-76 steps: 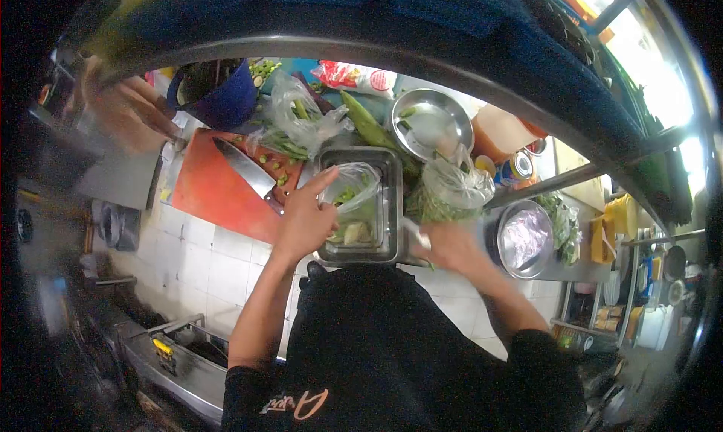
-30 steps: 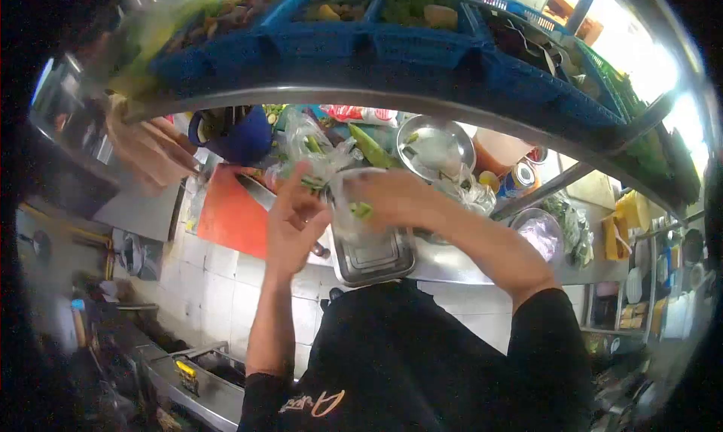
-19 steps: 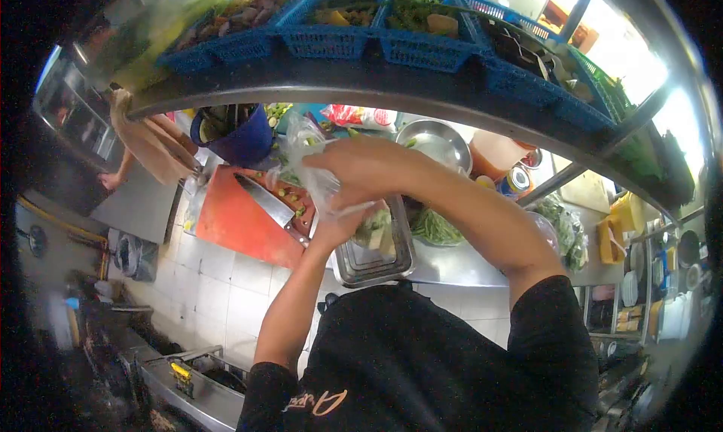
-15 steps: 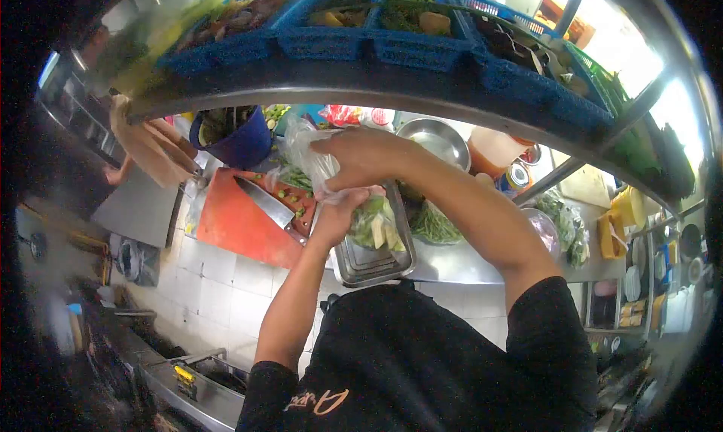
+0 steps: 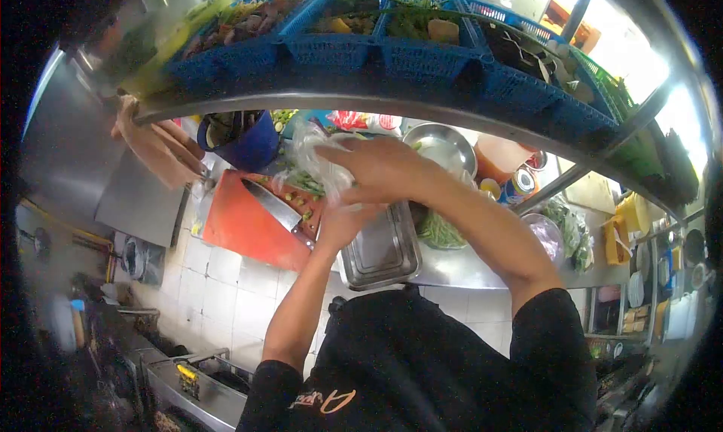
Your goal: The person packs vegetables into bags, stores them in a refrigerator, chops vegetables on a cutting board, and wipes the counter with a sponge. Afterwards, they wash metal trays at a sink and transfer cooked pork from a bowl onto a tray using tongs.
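Above the metal tray (image 5: 380, 251), my right hand (image 5: 380, 168) is closed on the upper part of a clear plastic bag (image 5: 320, 157). My left hand (image 5: 346, 223) is just below it, also closed on the bag. The vegetables seen in the bag earlier are hidden now by my hands. A large knife (image 5: 273, 206) lies to the left on a red cutting board (image 5: 248, 232), with its handle toward my left wrist. Small green cut pieces (image 5: 301, 204) lie beside the blade.
A blue bucket (image 5: 245, 142) stands behind the board. A steel bowl (image 5: 444, 147), a can (image 5: 521, 182) and bagged green beans (image 5: 440, 229) are to the right. Blue baskets of vegetables (image 5: 422, 44) sit on a metal shelf (image 5: 361, 103) overhead.
My hands came together on the bag after being apart. The bag's vegetables, hanging over the tray half a second ago, have gone out of sight behind my hands.
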A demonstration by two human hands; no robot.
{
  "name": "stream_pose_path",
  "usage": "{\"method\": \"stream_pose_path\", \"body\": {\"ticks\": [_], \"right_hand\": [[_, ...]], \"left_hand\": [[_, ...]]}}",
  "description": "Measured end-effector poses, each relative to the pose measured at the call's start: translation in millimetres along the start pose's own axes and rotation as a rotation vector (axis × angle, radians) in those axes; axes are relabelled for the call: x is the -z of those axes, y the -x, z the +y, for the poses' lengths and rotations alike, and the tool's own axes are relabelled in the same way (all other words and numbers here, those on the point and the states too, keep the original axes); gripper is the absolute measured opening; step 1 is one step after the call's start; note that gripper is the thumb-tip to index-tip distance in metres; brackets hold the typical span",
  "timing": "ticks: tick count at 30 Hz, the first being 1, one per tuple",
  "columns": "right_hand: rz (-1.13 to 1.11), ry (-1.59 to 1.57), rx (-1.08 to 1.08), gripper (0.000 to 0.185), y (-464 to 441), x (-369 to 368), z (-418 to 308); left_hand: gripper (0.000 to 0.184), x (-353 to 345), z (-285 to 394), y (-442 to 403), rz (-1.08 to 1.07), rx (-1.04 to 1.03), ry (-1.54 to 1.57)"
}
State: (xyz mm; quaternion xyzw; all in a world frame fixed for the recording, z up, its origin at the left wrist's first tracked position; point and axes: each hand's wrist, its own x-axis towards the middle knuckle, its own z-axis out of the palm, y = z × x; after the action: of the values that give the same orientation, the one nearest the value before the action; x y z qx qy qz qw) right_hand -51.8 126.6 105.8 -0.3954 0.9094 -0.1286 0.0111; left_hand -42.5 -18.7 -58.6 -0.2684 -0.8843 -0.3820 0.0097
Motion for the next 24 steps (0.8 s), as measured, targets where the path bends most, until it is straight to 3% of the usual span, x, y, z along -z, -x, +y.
{"method": "stream_pose_path", "body": {"ticks": [1,3,6,9,12,13,15,16,17,18,20,21,24], "right_hand": [[-0.049,-0.003,0.015,0.073,-3,-6,0],[-0.084,0.03,0.042,0.07,-6,-13,-5],[-0.058,-0.162,0.123,0.068,-11,6,-4],[-0.029,-0.19,0.096,0.068,-17,7,4],[-0.026,-0.205,-0.07,0.067,-28,-15,32],[0.101,-0.139,-0.008,0.063,-29,-34,50],[0.081,-0.212,0.019,0.061,-26,-39,63],[0.016,-0.366,-0.042,0.062,-22,-41,63],[-0.041,-0.522,-0.113,0.062,-18,-41,61],[-0.087,-0.668,-0.193,0.063,-14,-39,57],[-0.112,-0.626,-0.234,0.066,-9,-48,51],[-0.115,-0.575,-0.236,0.067,-6,-51,48],[-0.068,-0.249,-0.125,0.072,5,-56,32]], "left_hand": [[0.034,4,-1,-2,-0.052,-0.009,-0.019],[0.027,-26,-37,-9,0.137,-0.068,0.058],[0.021,-72,-75,-2,0.389,-0.128,0.186],[0.02,0,38,-6,0.212,0.137,0.231],[0.023,-7,22,-19,-0.061,0.088,0.754],[0.026,-8,24,-17,-0.11,0.119,0.758],[0.035,-6,31,-8,-0.205,0.185,0.765],[0.039,-7,32,-3,-0.253,0.219,0.768],[0.043,-18,20,3,-0.296,0.35,1.099],[0.044,-20,21,6,-0.263,0.391,1.142],[0.046,-22,24,10,-0.2,0.469,1.225],[0.044,-29,17,8,-0.132,0.584,1.102],[0.042,-33,1,21,-0.073,0.312,0.406]]}}
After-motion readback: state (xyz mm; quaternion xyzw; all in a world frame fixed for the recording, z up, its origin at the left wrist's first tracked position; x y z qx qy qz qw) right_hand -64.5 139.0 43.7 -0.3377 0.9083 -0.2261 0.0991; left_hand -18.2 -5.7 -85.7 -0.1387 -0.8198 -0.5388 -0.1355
